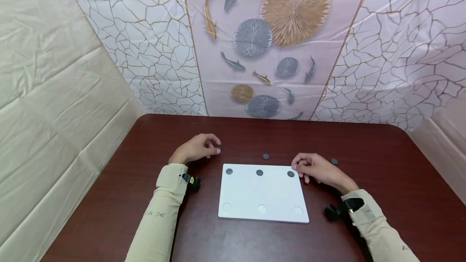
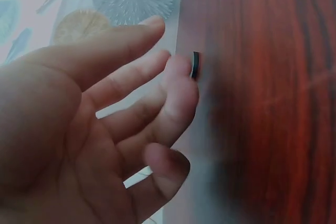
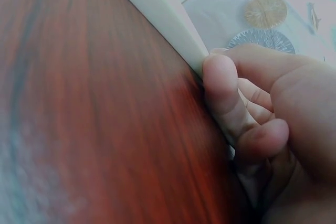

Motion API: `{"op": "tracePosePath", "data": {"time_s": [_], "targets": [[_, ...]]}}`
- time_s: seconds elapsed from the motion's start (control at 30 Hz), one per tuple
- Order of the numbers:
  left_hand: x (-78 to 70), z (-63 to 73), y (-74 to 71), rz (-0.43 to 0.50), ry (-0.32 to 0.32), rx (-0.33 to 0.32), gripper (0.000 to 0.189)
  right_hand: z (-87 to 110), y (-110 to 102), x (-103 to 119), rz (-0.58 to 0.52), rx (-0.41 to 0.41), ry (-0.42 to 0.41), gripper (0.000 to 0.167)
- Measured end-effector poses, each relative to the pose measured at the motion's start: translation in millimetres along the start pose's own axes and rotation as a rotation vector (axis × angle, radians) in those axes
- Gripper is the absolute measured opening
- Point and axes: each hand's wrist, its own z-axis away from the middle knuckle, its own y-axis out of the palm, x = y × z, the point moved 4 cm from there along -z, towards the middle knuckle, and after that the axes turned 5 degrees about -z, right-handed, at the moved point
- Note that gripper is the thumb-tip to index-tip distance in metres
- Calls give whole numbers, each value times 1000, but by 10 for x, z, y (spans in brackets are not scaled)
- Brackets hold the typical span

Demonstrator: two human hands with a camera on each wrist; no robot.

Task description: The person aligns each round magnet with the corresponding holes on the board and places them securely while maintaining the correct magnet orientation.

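Observation:
A white rectangular board [image 1: 263, 191] lies on the table, with three dark discs in the round recesses along its far side and three pale recesses along its near side. Beyond its far left corner is my left hand [image 1: 196, 148], fingers loosely bent and thumb apart from them. A small dark disc [image 1: 218, 147] shows by its fingertips; in the left wrist view a thin black disc [image 2: 196, 65] appears just past the fingers. My right hand [image 1: 316, 167] pinches the board's far right corner between thumb and index finger, beside the right-hand disc [image 1: 291, 174].
One loose dark disc [image 1: 265, 156] lies behind the board, and another loose disc [image 1: 333, 161] is just beyond my right hand. The dark red wooden table [image 1: 204, 237] ends at a patterned cloth backdrop [image 1: 233, 88]. Pale cloth hangs along both sides.

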Motion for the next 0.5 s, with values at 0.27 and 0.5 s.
{"op": "tracePosePath", "data": {"time_s": [0.27,0.5], "targets": [[-91,3,175,-4,98,207,25,0,2,0,5,2,2,21],[-120,1,302,-27,116,280,20,-4,-3,7,6,9,2,21]]}}
